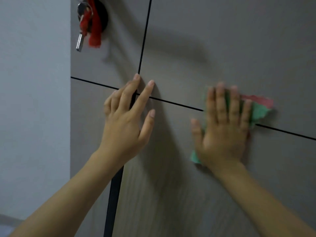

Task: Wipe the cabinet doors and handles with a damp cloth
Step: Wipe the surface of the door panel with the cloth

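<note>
The right hand [222, 132] lies flat, fingers straight and spread, pressing a green cloth with a pink edge [259, 111] against the grey cabinet doors [222, 48]. The cloth sits right under the palm and spills out to the right of the fingers, with a small green corner showing below the wrist at the left. It straddles the dark horizontal gap [179, 104] between upper and lower doors, which slopes down to the right in this view. So the unwiped run most likely lies along that seam, left toward the other hand or right toward open door face (the hand is blurred, so which way it travels cannot be told).

The left hand [128, 120] is bare, fingers extended and relaxed, fingertips resting on the door where the vertical gap [145, 35] meets the horizontal one. It stands between the cloth and the left-hand doors, so a leftward stroke would run into it.

Up at far left a bunch of keys with a red tassel [88, 23] hangs from a dark round hook [102, 16], well apart from both hands. A dark vertical strip [113, 199], possibly a handle edge, runs down below the left wrist. A pale wall [34, 100] borders the cabinet on the left.
</note>
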`<state>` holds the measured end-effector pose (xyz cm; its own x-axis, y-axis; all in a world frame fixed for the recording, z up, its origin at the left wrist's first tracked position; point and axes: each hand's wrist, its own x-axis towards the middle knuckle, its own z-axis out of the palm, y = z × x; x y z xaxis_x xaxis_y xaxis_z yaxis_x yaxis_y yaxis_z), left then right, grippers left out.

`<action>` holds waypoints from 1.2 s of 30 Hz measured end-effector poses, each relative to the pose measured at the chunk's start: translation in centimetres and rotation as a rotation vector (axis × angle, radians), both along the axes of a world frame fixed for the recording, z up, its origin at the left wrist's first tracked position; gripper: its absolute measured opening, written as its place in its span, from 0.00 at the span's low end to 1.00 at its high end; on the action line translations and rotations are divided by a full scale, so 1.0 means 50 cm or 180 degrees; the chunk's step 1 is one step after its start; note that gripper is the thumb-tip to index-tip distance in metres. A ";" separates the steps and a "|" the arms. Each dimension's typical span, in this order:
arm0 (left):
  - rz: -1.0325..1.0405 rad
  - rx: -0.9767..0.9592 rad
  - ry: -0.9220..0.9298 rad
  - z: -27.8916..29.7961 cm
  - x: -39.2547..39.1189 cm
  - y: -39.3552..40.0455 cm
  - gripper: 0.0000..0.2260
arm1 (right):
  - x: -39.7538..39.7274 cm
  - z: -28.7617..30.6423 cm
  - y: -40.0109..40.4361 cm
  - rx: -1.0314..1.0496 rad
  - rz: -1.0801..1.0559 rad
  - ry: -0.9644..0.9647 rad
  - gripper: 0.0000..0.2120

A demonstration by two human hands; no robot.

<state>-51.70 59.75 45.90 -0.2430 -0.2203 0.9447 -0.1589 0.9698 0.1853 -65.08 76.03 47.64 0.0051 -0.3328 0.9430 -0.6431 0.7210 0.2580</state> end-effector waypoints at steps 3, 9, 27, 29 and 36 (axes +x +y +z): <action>-0.0134 -0.0005 0.0126 -0.015 0.004 -0.012 0.24 | 0.048 -0.030 -0.086 0.0727 0.0321 0.0269 0.30; 0.0121 0.0667 0.0266 -0.047 0.037 -0.049 0.25 | 0.017 -0.006 -0.012 0.1206 0.0120 0.0381 0.29; -0.0146 0.1497 0.0515 -0.253 0.073 -0.141 0.26 | 0.104 0.082 -0.220 0.1046 0.0105 0.0682 0.29; -0.0215 0.1523 0.0415 -0.286 0.064 -0.150 0.27 | 0.108 0.036 -0.231 0.1449 0.0143 0.0876 0.29; -0.0489 0.1543 0.0587 -0.309 0.058 -0.159 0.28 | 0.102 0.052 -0.195 0.2067 0.0071 0.1205 0.26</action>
<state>-48.78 51.78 30.45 -0.1466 -0.6166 0.7735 0.0556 0.7756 0.6288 -59.97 66.27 50.26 0.3033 -0.8175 0.4895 -0.4385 0.3363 0.8334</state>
